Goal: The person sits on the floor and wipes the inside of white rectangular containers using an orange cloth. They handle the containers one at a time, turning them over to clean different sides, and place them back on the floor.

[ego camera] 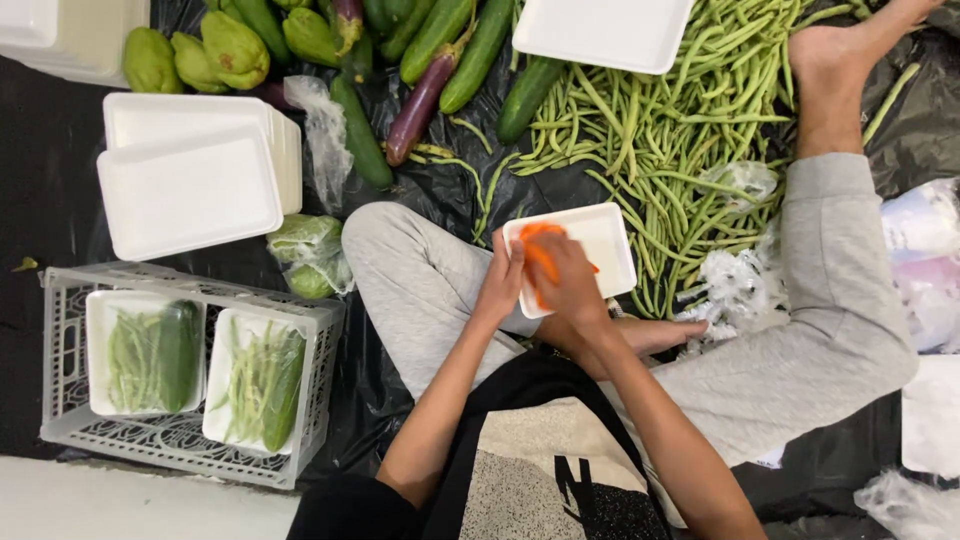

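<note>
Both hands meet over a shallow white foam tray (600, 245) that rests on my lap. My right hand (568, 285) is closed around an orange carrot (541, 255), pressing it down into the tray's left half; my left hand (503, 283) sits just beside it, fingers curled against the tray's left edge — touching the carrot too, as far as I can tell. Beyond the tray, a loose heap of long green beans (660, 130) spreads across the black plastic sheet (50, 200) on the floor. Near the top lie dark green cucumbers (460, 45) and a purple eggplant (420, 105). To my left sits a stack of empty white foam trays (190, 180), and below it a pale grey plastic crate (60, 410) — inside it, two filled trays (97, 350) of beans and cucumber, side by side.
</note>
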